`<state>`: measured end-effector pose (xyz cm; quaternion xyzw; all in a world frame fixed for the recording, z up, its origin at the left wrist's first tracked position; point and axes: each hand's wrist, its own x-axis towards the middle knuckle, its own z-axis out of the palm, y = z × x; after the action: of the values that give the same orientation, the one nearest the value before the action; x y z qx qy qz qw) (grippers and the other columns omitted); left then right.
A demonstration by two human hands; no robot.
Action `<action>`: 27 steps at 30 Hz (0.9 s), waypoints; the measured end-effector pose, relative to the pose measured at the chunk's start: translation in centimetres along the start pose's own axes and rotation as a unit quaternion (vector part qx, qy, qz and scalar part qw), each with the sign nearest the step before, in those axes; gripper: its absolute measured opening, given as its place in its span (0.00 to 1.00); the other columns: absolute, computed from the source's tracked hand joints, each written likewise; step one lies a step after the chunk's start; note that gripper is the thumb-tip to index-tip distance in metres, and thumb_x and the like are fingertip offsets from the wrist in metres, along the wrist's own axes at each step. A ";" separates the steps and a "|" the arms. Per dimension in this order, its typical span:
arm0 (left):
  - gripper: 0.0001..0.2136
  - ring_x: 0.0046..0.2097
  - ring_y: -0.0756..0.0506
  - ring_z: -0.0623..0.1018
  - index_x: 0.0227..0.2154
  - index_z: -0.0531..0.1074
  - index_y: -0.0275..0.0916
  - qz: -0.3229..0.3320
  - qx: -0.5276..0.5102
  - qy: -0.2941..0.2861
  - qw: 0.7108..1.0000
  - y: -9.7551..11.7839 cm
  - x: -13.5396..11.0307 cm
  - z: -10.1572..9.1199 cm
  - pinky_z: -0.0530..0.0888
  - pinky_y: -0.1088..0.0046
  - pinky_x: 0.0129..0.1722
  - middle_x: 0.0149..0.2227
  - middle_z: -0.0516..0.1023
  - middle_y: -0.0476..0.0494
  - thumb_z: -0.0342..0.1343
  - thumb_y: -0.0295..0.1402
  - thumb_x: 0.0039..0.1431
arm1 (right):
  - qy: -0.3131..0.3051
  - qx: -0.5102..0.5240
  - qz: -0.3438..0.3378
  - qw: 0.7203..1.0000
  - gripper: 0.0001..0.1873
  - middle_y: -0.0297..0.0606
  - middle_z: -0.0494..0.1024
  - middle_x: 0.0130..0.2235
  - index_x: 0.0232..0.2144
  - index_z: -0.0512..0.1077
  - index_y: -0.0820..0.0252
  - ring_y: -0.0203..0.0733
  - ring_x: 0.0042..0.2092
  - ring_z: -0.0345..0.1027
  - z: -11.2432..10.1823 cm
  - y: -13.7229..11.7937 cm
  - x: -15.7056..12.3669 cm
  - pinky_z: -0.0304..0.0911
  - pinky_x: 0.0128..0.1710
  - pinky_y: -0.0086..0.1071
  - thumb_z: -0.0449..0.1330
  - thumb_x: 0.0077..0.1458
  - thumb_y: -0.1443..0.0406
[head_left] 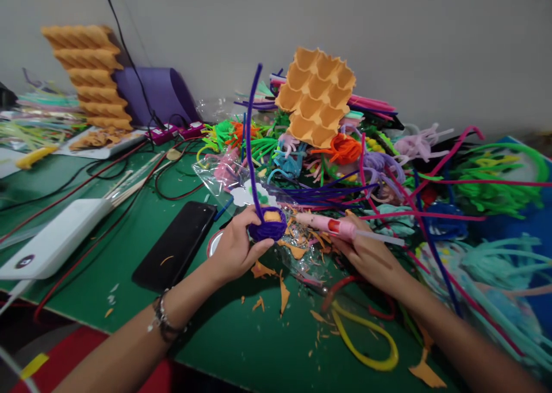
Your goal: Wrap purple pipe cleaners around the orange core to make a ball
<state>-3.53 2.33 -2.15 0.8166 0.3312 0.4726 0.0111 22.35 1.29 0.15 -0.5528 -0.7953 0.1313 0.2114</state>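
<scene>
Tho near-horiz., glue gun (321,223) L-ward.

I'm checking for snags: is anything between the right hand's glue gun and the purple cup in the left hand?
Nothing visible stands between the glue gun and the purple cup; orange scraps lie below the gap.

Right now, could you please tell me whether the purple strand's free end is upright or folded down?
Upright: the purple strand rises above the left hand, slightly curved, unfolded.
</scene>
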 end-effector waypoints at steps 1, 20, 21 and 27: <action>0.13 0.42 0.45 0.75 0.43 0.54 0.41 0.001 0.001 0.001 1.000 0.0 0.0 0.0 0.73 0.69 0.35 0.43 0.67 0.38 0.47 0.40 0.60 | 0.000 -0.001 0.000 1.000 0.14 0.40 0.73 0.30 0.26 0.68 0.58 0.43 0.33 0.66 0.0 -0.2 0.0 0.63 0.34 0.36 0.47 0.57 0.59; 0.13 0.42 0.44 0.74 0.43 0.53 0.41 -0.003 -0.019 0.006 1.000 -0.1 -0.2 0.2 0.73 0.70 0.35 0.42 0.67 0.40 0.47 0.39 0.61 | -0.018 -0.048 -0.037 0.998 0.16 0.46 0.76 0.41 0.39 0.70 0.59 0.48 0.43 0.70 0.2 -1.0 -0.4 0.65 0.43 0.39 0.45 0.59 0.62; 0.13 0.42 0.44 0.74 0.43 0.54 0.41 -0.005 -0.023 0.005 1.000 -0.1 -0.2 0.2 0.73 0.70 0.35 0.42 0.67 0.40 0.47 0.39 0.61 | -0.020 -0.050 -0.044 0.998 0.15 0.45 0.77 0.38 0.36 0.71 0.59 0.47 0.40 0.71 0.2 -1.1 -0.3 0.66 0.40 0.38 0.45 0.58 0.62; 0.12 0.43 0.44 0.74 0.43 0.54 0.41 -0.006 -0.020 0.010 1.000 -0.1 -0.3 0.4 0.73 0.69 0.36 0.43 0.67 0.39 0.47 0.40 0.61 | -0.031 -0.052 -0.072 0.996 0.13 0.43 0.75 0.30 0.31 0.70 0.59 0.45 0.33 0.70 0.0 -1.6 -0.2 0.65 0.35 0.36 0.46 0.57 0.65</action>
<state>-3.37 2.34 -2.58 0.8093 0.3264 0.4876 0.0267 21.11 0.54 0.76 -0.5002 -0.8449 0.0911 0.1661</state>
